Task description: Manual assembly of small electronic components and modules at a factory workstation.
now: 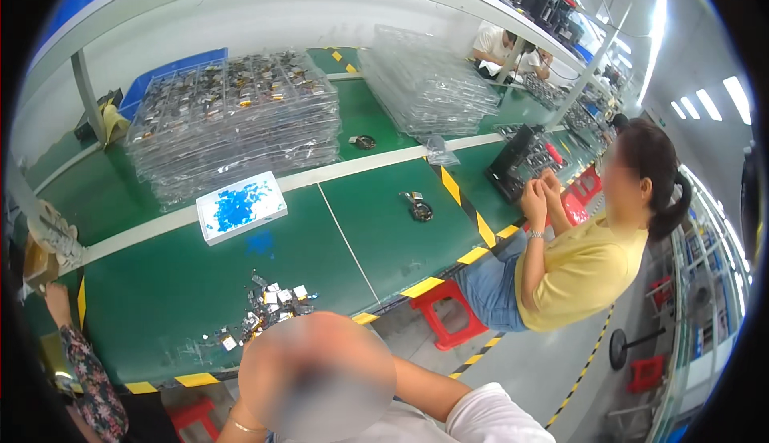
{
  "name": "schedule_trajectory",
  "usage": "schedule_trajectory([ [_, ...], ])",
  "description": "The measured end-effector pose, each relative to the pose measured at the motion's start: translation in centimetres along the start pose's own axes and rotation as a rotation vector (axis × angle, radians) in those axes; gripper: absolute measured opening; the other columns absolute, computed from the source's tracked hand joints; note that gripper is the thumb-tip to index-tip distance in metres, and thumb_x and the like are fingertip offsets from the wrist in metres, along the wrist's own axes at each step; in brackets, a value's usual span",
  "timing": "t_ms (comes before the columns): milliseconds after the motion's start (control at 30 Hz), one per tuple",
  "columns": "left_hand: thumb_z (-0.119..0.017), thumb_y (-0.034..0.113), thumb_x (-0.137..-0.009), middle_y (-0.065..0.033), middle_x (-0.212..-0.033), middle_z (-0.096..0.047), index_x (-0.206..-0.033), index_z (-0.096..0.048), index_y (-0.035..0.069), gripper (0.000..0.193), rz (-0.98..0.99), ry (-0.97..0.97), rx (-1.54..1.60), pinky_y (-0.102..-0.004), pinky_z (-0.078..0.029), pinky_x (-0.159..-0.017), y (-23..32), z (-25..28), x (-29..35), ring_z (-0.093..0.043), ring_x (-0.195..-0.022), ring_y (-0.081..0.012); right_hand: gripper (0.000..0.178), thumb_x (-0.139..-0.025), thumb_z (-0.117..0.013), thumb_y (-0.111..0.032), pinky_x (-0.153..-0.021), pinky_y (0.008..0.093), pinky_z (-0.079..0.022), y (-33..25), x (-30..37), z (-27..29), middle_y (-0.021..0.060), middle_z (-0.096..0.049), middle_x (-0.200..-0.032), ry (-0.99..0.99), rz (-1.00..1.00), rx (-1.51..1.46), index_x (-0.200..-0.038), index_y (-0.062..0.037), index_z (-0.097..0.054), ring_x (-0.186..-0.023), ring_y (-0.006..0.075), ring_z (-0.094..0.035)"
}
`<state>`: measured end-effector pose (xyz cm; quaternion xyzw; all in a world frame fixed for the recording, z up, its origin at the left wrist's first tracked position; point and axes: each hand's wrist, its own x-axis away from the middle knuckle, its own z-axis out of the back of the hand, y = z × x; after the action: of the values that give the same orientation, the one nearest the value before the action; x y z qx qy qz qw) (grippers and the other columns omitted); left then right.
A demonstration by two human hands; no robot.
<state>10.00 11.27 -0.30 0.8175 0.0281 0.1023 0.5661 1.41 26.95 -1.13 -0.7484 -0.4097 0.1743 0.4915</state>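
Observation:
My left hand [268,359] and my right hand [360,343] are close together at the table's front edge, inside a heavily blurred patch. Their fingers are smeared out, so whatever they hold, if anything, does not show. Just beyond them, a loose heap of small electronic parts [272,303], white squares with dark pieces, lies on the green table mat [160,283]. A white shallow box [243,237] with tiny blue pieces [239,207] stands farther back, and a few blue bits lie in front of it. To the right rests a round black part with a small module attached [420,211].
Stacked clear trays of parts [240,130] stand at the back left, more clear trays [432,82] at back centre. A person in yellow [585,267] works on the right beside a black device [513,163]. Another person's flowered sleeve [92,379] reaches in at left.

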Motion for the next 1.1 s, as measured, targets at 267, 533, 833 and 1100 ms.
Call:
schedule_trajectory([
  [267, -0.062, 0.005, -0.086, -0.0024, -0.068, -0.061, -0.077, -0.062, -0.003, 0.012, -0.146, 0.153, -0.31, -0.0206, -0.041, -0.052, -0.3, 1.5, -0.2, -0.054, -0.061, -0.0054, 0.026, -0.089, -0.059, -0.004, -0.057, 0.0195, -0.041, -0.1, -2.0, -1.0, 0.0002, -0.055, -0.071, -0.012, 0.048, -0.137, -0.113, -0.0052, -0.049, -0.065, 0.0076, -0.055],
  [533, -0.059, -0.001, -0.082, -0.0019, -0.072, -0.064, -0.084, -0.067, -0.002, 0.008, -0.122, 0.192, -0.143, -0.0203, -0.044, -0.055, 1.7, 1.1, -3.3, -0.056, -0.061, -0.006, 0.016, -0.088, -0.057, -0.001, -0.059, 0.0179, -0.04, -0.7, -4.2, -0.8, -0.0023, -0.054, -0.073, 0.019, 0.197, 0.015, -0.102, -0.0038, -0.049, -0.067, 0.0023, -0.05],
  [833, -0.055, 0.021, -0.09, -0.0074, -0.073, -0.062, -0.089, -0.058, 0.006, 0.015, 0.325, 0.168, 0.371, -0.0329, -0.053, -0.045, 1.5, 0.2, -4.2, -0.061, -0.058, -0.0179, 0.02, -0.083, -0.061, 0.0, -0.065, 0.0282, -0.049, -2.6, -3.1, -1.3, 0.0086, -0.062, -0.084, 0.285, 0.596, 0.645, -0.103, -0.0012, -0.059, -0.071, 0.0179, -0.061],
  [1100, -0.048, 0.032, -0.093, -0.0104, -0.085, -0.065, -0.095, -0.058, 0.006, 0.028, 0.46, 0.15, 0.515, -0.0367, -0.056, -0.056, -1.2, 1.8, -4.1, -0.065, -0.069, -0.0228, 0.021, -0.079, -0.066, -0.001, -0.067, 0.0361, -0.051, -2.8, -3.9, -0.5, 0.0121, -0.064, -0.09, 0.25, 0.891, 0.989, -0.099, 0.0005, -0.061, -0.076, 0.0282, -0.062],
])
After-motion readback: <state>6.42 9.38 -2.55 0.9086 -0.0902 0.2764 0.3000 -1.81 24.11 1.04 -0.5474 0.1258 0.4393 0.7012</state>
